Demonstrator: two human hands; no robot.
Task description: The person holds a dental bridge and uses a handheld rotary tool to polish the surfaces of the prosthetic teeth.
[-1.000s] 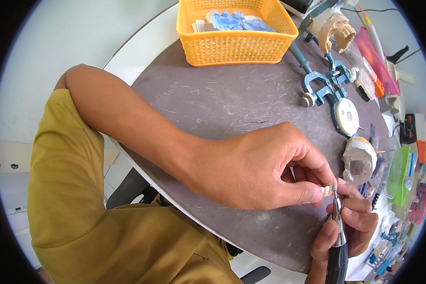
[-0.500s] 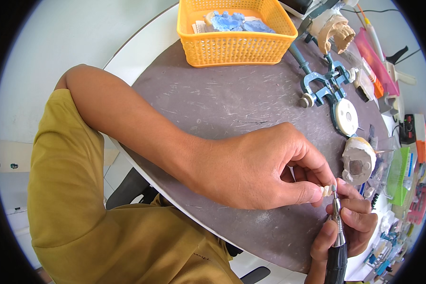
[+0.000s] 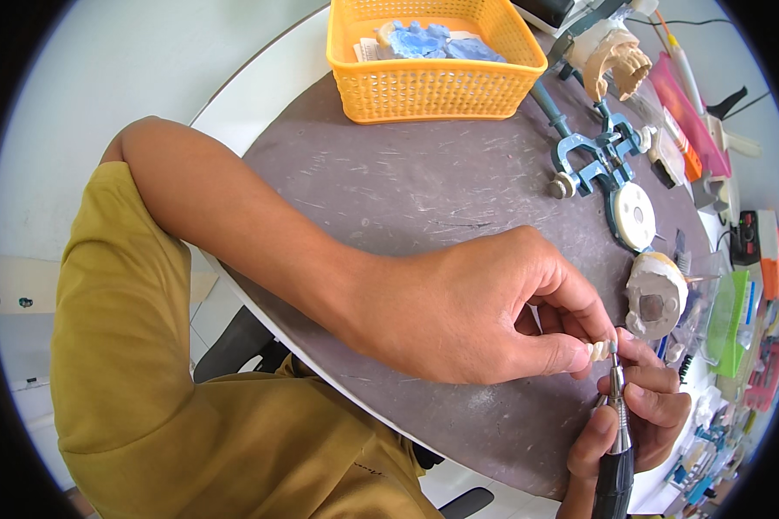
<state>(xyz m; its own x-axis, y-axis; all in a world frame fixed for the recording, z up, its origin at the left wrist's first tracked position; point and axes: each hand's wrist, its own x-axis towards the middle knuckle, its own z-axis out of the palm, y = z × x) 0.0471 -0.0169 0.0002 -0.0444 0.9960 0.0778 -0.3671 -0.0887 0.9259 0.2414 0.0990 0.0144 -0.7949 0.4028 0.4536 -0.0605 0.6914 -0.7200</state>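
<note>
At the near edge of the dark round surface (image 3: 424,199), almost nothing has changed over the last second: both hands sit where they were, and the small pale tooth piece (image 3: 597,350) has not shifted between the fingertips. That steadiness reads as fine work in mid-course, the tool tip kept against one spot rather than moved to a new one.

The left hand (image 3: 467,311) lies across the surface with the forearm coming in from the left, wrist flat, knuckles up. Its grip is clenched on the tooth piece, thumb below and forefinger curled over the top, the other fingers tucked under. The right hand (image 3: 640,415) rises from the lower edge and holds the black rotary handpiece (image 3: 616,450) like a pen, fingers wrapped around its shaft, its thin metal tip touching the tooth piece just beside the left thumb.

Farther back stands an orange basket (image 3: 433,86) with blue moulds inside. To the right lie a blue-grey metal jaw frame (image 3: 593,160), a plaster cast (image 3: 655,298) near the working hands, and another cast of teeth (image 3: 616,65) beside the basket. Small tools and packets crowd the right rim, too small to tell apart.
</note>
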